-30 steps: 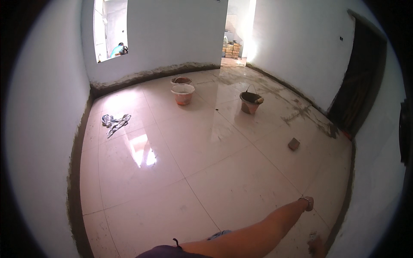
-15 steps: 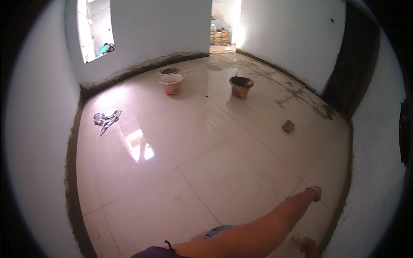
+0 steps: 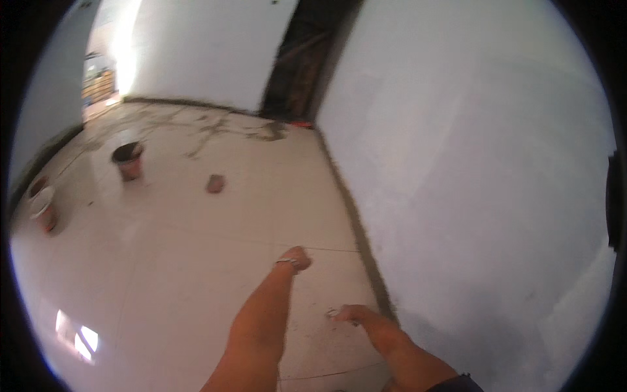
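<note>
My left hand (image 3: 298, 259), with a pale band at its wrist, is low over the tiled floor (image 3: 176, 261), beside a tile joint. Its fingers look curled under, so anything inside them is hidden. Closer to me, my right hand (image 3: 349, 314) is down by the floor near the base of the right wall. Those fingers are drawn together around a small, pale bit that is too blurred to name. Faint dark specks lie on the tile around it.
A reddish brick piece (image 3: 215, 183) lies ahead on the floor. Farther left stands a dark-rimmed bucket (image 3: 128, 163), then a white-rimmed bucket (image 3: 44, 210) with another behind it. The white wall (image 3: 450, 183) rises close on my right, above a rough dark strip. A dark doorway (image 3: 304, 62) is at the back.
My view has swung right, so the buckets and brick piece sit farther left. The rag and window have left the picture. More of my right hand and forearm shows.
</note>
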Demonstrator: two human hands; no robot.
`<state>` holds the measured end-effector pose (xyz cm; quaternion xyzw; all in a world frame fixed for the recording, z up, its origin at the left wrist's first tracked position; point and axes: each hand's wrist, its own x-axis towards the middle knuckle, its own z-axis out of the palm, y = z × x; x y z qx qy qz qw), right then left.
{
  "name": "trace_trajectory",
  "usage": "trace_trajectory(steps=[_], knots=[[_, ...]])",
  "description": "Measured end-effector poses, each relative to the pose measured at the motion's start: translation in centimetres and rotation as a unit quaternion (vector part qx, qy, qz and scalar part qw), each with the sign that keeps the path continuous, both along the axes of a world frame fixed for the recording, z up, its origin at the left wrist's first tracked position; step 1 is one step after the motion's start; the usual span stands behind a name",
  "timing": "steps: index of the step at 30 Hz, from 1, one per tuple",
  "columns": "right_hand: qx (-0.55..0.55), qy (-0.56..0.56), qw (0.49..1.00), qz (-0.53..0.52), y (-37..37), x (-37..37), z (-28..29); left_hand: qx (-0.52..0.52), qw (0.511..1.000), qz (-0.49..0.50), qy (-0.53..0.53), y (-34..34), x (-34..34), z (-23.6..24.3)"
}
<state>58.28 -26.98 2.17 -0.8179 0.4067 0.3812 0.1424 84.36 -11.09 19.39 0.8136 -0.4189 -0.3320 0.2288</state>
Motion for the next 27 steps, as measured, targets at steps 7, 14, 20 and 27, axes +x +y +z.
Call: trace_trajectory(steps=[7, 14, 20, 27], knots=[[0.012, -0.040, 0.999, 0.010, -4.1, -1.0, -0.8, 0.036, 0.998, -0.037, 0.018, -4.3, 1.0, -2.9], [-0.001, -0.121, 0.992, 0.020, 1.4, 4.5, -3.4, 0.050, 0.997, 0.025, -0.060, -2.5, 7.9, -12.6], [-0.070, -0.097, 0.993, -0.009, -3.4, -3.6, -8.3, -0.024, 0.992, 0.080, -0.095, -3.0, 2.8, -14.5], [0.015, -0.136, 0.990, -0.034, -1.1, 1.8, -3.8, 0.107, 0.909, -0.205, -0.347, -1.0, 11.5, -16.8]])
